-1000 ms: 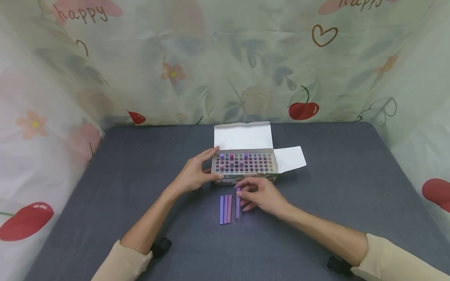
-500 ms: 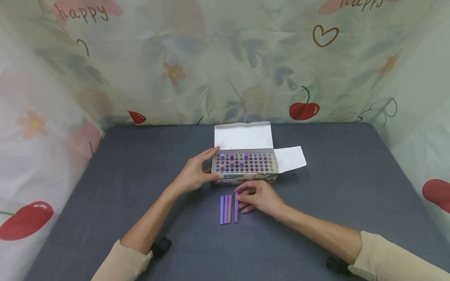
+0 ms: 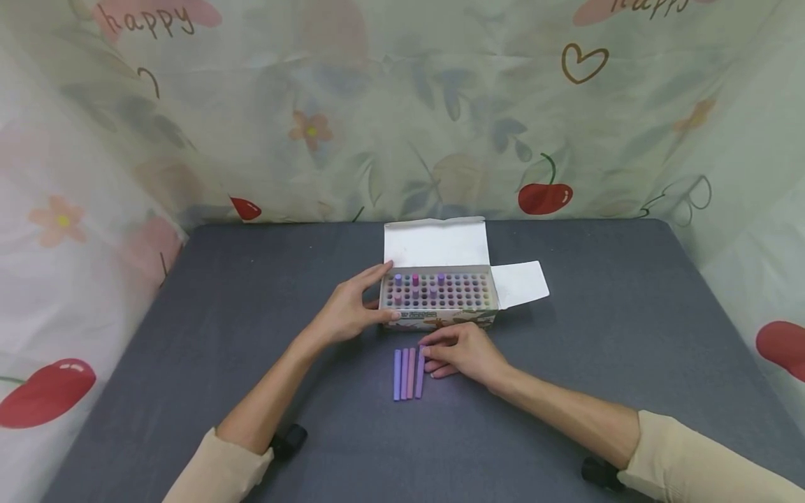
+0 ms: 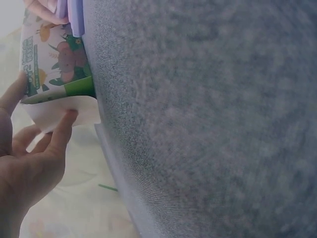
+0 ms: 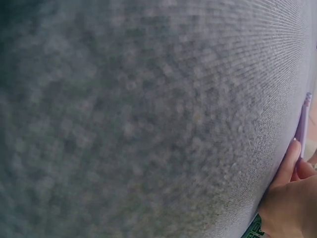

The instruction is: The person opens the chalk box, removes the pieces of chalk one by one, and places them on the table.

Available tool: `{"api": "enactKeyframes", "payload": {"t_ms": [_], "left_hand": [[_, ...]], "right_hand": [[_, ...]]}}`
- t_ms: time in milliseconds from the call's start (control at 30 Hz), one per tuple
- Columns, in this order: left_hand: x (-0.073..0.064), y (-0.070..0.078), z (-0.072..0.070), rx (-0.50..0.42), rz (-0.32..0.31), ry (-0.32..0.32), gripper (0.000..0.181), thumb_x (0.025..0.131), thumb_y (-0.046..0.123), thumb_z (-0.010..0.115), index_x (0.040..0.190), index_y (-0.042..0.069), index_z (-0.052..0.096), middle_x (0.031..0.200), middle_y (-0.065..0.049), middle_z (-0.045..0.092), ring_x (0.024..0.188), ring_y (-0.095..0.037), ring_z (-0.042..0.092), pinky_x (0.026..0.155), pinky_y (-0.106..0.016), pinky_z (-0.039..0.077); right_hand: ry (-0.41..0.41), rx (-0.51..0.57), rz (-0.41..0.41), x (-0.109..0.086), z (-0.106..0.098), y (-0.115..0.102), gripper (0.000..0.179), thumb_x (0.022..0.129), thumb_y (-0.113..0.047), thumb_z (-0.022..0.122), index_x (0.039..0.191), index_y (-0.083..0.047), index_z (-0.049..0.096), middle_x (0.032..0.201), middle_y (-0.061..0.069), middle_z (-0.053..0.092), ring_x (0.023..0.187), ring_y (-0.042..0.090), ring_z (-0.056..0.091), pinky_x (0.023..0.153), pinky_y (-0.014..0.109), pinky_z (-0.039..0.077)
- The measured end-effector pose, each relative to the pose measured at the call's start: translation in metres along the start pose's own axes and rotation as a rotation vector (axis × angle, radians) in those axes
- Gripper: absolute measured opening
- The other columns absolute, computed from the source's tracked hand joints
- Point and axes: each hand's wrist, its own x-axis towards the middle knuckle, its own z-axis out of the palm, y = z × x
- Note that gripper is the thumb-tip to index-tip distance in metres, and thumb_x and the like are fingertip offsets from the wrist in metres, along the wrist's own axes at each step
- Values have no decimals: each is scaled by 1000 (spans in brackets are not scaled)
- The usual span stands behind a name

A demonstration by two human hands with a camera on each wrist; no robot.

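An open cardboard chalk box stands mid-table, its perforated insert holding several purple and pink chalk sticks upright. Around its left end spreads my left hand, thumb on the front edge and a finger at the back corner. In the left wrist view those fingers touch the box's white side flap. Before the box lie 3 chalk sticks, side by side. Just right of them, my right hand pinches the upper end of a slightly slanted purple chalk stick. The right wrist view shows these fingers only at its edge.
The box's white lid stands raised behind it, and another white flap sticks out to the right. A dark grey cloth covers the table. Patterned curtains hang behind and at both sides.
My right hand has moved slightly toward me and left, bringing the purple chalk stick down close beside the row of 3. My left hand has stayed on the box.
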Motion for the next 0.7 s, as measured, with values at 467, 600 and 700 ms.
{"api": "enactKeyframes", "payload": {"t_ms": [467,600,700], "left_hand": [[0,3,0,-1,-4,6,88,85,19,81,157,21,32,161,-7,28,138,-27,43,98,-32,54],[0,3,0,-1,-1,4,87,85,18,81,157,20,31,161,-8,28,139,-28,41,98,-32,54],[0,3,0,3,1,5,87,85,18,81,157,20,31,161,-8,28,139,-28,42,97,-32,54]], "right_hand": [[3,-5,-1,-2,0,-1,23,92,-6,71,112,6,72,95,18,74,80,27,74,70,36,64],[-12,6,-9,-2,-1,0,23,93,-4,69,113,7,72,97,19,74,81,27,74,71,36,64],[-26,9,-19,-3,-2,0,23,93,-3,68,114,7,71,97,19,73,81,26,74,72,37,64]]}}
